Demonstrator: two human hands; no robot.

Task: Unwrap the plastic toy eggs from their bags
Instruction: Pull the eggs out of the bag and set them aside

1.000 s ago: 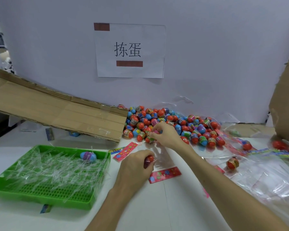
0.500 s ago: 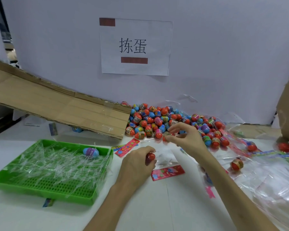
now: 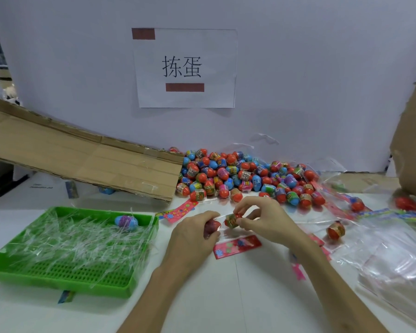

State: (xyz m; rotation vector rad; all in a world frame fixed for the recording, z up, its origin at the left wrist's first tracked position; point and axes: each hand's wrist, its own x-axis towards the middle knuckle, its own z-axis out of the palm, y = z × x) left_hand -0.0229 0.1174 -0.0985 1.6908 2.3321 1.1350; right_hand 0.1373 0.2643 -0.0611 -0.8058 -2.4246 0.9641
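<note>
- Pinching a red egg with a banded label (image 3: 232, 220) in the curled fingertips of the right hand (image 3: 267, 222), just above the table.
- Clasping a second red egg (image 3: 210, 229) in the left hand (image 3: 192, 236), at 9 o'clock of the first and close beside it.
- Trailing from the grip toward 6 o'clock, a clear bag (image 3: 228, 234) ending in a pink header card (image 3: 237, 245); cannot tell whether it is still round either egg.
- Judged under way but far from finished: heaped at 12 o'clock, a big pile of eggs (image 3: 238, 176), bagged or bare not clear from here.
- Lying at 3 o'clock, 1 loose egg (image 3: 336, 230) and a stack of clear bags (image 3: 394, 255).
- Sitting at 9 o'clock, a green tray (image 3: 58, 288) strewn with clear plastic strips, 1 blue-purple egg (image 3: 126, 222) at its far edge.
- Spread under everything, a white table (image 3: 226, 296).
- Sloping down at 10 o'clock, a cardboard flap (image 3: 82, 162); more cardboard (image 3: 413, 140) at 2 o'clock.
- Taped to the pale wall at 12 o'clock, a paper sign (image 3: 185, 68).
</note>
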